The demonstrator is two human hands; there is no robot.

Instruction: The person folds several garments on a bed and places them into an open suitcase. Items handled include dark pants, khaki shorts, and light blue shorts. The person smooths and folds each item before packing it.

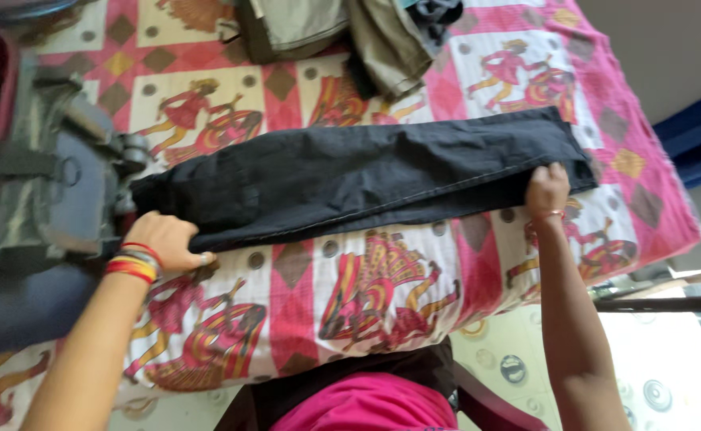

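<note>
Two hands grip a folded pair of black trousers [358, 179] stretched across a bed [366, 287] with a patterned pink-and-white cover. The left hand [167, 242], bangles at its wrist, clutches the near-left edge beside a grey suitcase [47, 199]. The right hand [547, 190] pinches the far-right end. Beyond both hands lie folded olive garments [342, 36].

A pair of black trousers [366, 179] lies flat on the bed [382, 279], folded lengthwise into one long, narrow band. It runs along the bed's near edge, slightly askew, one end close to the bed's right-hand edge, the other by the left. The cloth looks dark, thick and lightly creased, with a pale seam line along its near side.
</note>
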